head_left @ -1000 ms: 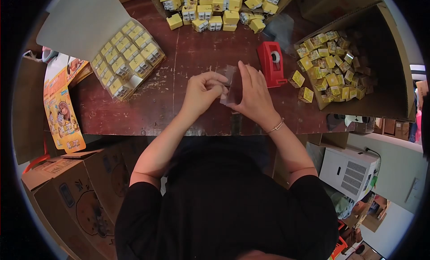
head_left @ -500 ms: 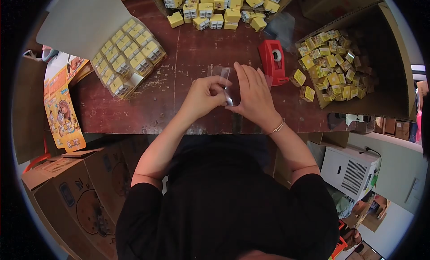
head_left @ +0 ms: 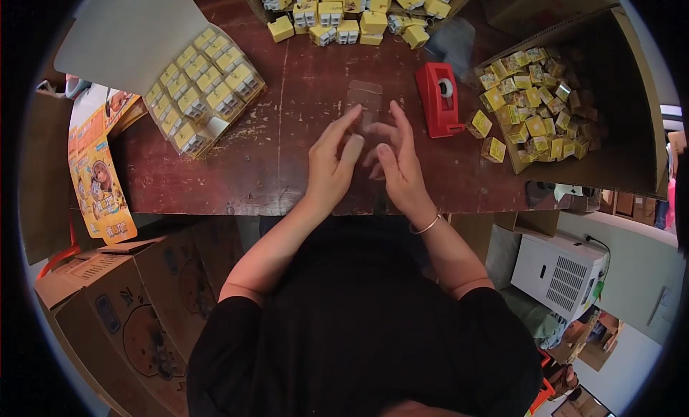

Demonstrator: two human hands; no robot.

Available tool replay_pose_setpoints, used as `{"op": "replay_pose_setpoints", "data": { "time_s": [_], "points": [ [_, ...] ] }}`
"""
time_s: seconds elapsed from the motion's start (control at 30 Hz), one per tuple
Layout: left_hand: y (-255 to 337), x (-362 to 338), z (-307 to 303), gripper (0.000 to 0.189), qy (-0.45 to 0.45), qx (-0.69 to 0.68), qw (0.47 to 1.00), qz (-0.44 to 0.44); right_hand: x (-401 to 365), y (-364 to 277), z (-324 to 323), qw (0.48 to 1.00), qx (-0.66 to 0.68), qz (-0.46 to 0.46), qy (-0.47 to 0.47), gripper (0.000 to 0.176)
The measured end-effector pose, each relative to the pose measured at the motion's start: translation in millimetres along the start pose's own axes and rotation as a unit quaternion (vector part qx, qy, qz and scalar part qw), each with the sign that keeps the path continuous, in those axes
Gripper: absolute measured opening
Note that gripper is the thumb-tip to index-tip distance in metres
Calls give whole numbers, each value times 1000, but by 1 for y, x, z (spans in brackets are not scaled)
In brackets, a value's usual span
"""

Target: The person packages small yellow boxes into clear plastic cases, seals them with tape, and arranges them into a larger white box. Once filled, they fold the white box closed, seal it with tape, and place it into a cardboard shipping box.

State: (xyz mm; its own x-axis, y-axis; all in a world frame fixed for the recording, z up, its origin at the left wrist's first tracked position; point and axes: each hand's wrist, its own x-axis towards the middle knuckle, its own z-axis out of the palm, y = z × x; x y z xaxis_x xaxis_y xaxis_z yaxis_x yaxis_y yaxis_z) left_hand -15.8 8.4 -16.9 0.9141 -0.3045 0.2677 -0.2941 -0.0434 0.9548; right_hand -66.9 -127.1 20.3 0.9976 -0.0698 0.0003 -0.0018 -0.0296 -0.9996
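Observation:
A see-through plastic piece, box-like with a rounded flap at its far end, is between my two hands above the table. Its near part is hard to make out. My left hand is along its left side, fingers nearly straight and thumb raised. On the opposite side, my right hand has its index finger and thumb up, while the other fingers curve inward and look blurred by or through the plastic. The plastic appears supported between both hands. To the right of them stands a red tape dispenser.
Yellow-and-white small boxes fill a tray at left, beside orange printed card. More yellow pieces lie at the back. A cardboard carton at right holds small yellow boxes, with two outside it.
My hands have moved apart and slightly lower, and my left hand's pinch has loosened into straighter fingers. The clear plastic now looks narrower, with its flap farther out.

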Motion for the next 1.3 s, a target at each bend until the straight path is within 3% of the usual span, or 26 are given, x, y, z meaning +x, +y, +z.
{"op": "replay_pose_setpoints", "data": {
  "time_s": [0.13,0.23,0.3,0.33,0.4,0.43,0.5,0.53,0.63,0.7,0.73,0.8,0.93,1.0,1.13,1.3],
  "points": [
    [9,-10,11,52,-14,-155,982,-109,4,21,-8,999,-21,-20,-18,41],
    [-7,-13,10,44,-64,-144,986,-62,1,41,-9,998,-41,-44,-31,38],
    [-8,-11,10,39,-63,-88,994,18,1,44,-6,996,74,-57,0,45],
    [-4,-10,9,39,-61,-89,994,17,-2,41,-3,996,74,-57,-2,45],
    [9,-7,7,42,-66,-311,945,-74,-12,30,5,972,231,14,31,56],
    [11,-7,6,42,-65,-312,945,-74,-11,30,1,973,230,15,29,56],
    [14,-7,7,52,-52,-288,953,-81,-12,28,-14,937,274,177,-123,69],
    [17,-5,6,52,-55,-290,952,-81,-10,26,-19,938,274,177,-120,69],
    [19,3,-9,52,-98,-216,970,-47,-7,21,-30,933,244,187,-189,70],
    [13,13,-19,39,-183,-82,972,126,-8,26,-33,929,213,221,-204,67],
    [16,13,-18,39,-182,-82,972,125,-9,24,-33,929,214,221,-205,67],
    [20,11,-16,19,-156,-180,970,-36,-11,19,-32,923,224,242,-196,61],
    [21,10,-13,17,-156,-146,974,-72,-14,22,-32,941,173,231,-179,59],
    [23,13,-14,18,-171,-184,956,-150,-15,16,-34,940,164,229,-191,59],
    [33,23,-13,16,-176,-225,941,-181,-17,11,-37,942,155,231,-187,56],
    [41,32,-4,15,-169,-144,955,-195,-19,14,-34,944,149,256,-142,46]
  ]
}}
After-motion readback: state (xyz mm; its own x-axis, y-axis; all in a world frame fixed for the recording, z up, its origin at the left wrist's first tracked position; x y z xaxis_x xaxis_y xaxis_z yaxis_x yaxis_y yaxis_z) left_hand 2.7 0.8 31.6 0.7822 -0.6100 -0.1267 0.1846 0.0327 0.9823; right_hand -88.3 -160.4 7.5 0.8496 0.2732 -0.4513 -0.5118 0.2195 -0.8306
